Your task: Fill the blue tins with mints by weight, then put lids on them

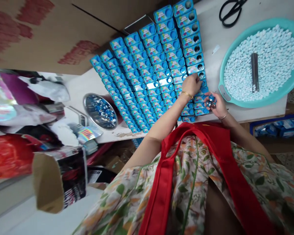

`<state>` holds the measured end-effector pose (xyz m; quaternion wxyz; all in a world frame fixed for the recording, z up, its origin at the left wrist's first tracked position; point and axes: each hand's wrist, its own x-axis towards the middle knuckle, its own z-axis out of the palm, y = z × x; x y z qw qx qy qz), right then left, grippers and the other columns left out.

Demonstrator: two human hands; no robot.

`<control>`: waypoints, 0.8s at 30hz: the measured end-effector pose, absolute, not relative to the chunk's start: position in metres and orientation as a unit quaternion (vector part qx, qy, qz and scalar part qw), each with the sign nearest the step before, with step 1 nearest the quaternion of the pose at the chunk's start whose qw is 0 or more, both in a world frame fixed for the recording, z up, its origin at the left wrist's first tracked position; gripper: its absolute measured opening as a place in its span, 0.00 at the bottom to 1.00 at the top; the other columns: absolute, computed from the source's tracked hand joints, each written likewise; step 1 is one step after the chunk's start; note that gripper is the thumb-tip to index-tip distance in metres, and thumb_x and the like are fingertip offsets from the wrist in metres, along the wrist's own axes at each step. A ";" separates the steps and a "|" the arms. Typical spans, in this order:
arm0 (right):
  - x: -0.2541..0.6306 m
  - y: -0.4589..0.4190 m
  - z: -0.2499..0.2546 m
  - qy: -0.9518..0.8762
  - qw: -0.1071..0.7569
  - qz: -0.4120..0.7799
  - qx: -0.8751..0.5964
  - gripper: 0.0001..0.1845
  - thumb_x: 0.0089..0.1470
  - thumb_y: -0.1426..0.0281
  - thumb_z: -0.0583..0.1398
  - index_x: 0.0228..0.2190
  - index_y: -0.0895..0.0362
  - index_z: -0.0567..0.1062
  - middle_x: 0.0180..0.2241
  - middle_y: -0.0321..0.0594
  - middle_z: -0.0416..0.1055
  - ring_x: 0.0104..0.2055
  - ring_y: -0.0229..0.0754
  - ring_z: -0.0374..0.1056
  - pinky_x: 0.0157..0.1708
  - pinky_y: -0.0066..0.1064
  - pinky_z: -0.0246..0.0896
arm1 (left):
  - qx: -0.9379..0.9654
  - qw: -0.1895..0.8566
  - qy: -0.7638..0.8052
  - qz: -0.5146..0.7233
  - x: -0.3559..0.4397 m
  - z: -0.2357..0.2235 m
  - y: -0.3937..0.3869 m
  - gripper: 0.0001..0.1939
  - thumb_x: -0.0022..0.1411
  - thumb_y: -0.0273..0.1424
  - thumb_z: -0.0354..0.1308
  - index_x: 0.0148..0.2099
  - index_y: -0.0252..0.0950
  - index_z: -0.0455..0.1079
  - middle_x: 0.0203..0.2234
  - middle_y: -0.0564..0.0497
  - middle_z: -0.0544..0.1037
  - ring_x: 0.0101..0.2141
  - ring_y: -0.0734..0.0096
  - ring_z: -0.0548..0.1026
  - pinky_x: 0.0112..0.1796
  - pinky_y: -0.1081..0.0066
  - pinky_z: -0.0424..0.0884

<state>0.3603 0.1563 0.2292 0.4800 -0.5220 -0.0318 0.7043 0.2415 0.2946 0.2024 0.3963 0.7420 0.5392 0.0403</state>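
Rows of small blue tins [152, 58] with printed tops stand packed on the white table. Along the rightmost row, the far tins show dark round holes [195, 38] in their tops. My left hand [191, 85] is bent over this row, its fingers closed together at a tin top; whatever they grip is hidden. Just to the right, my right hand [219, 105] is curled palm up around several small round blue-and-silver caps [211, 101]. More small blue and silver pieces [103, 110] lie in a metal bowl [85, 103] left of the tins.
On the right, a turquoise basin [250, 103] holds many pale blue pellets [276, 62] and a dark tube [254, 71]. Black scissors [231, 13] lie behind it. A large cardboard box [71, 36] borders the tins at the back. Bags and an open carton [49, 182] crowd the left.
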 end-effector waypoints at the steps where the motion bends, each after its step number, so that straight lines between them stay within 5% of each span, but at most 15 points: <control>1: 0.362 0.155 0.230 -0.041 0.480 0.703 -0.524 0.25 0.53 0.47 0.65 0.38 0.55 0.72 0.27 0.35 0.70 0.23 0.34 0.66 0.15 0.24 0.53 | 0.744 0.385 0.546 0.007 0.245 0.199 0.302 0.03 0.61 0.31 0.64 0.36 0.38 0.73 0.32 0.45 0.78 0.47 0.51 0.76 0.52 0.56 0.69; 9: 0.364 0.155 0.239 -0.054 0.480 0.712 -0.509 0.33 0.46 0.40 0.68 0.36 0.54 0.72 0.24 0.33 0.68 0.22 0.33 0.63 0.14 0.23 0.53 | 0.748 0.326 0.561 -0.140 0.255 0.208 0.316 0.15 0.54 0.42 0.71 0.32 0.37 0.74 0.35 0.39 0.79 0.48 0.42 0.77 0.49 0.52 0.71; 16: 0.357 0.170 0.234 0.010 0.493 0.705 -0.510 0.32 0.51 0.37 0.63 0.34 0.54 0.70 0.22 0.34 0.67 0.21 0.34 0.63 0.14 0.24 0.50 | 0.807 0.457 0.367 0.068 0.233 0.234 0.278 0.08 0.64 0.33 0.60 0.44 0.36 0.75 0.36 0.46 0.77 0.39 0.62 0.74 0.44 0.65 0.69; 24: 0.344 0.183 0.234 0.066 0.511 0.688 -0.511 0.33 0.55 0.36 0.59 0.32 0.55 0.69 0.21 0.33 0.66 0.20 0.33 0.62 0.14 0.24 0.48 | 0.815 0.354 0.454 0.066 0.238 0.244 0.274 0.06 0.70 0.31 0.53 0.40 0.38 0.71 0.41 0.44 0.78 0.45 0.59 0.75 0.47 0.64 0.68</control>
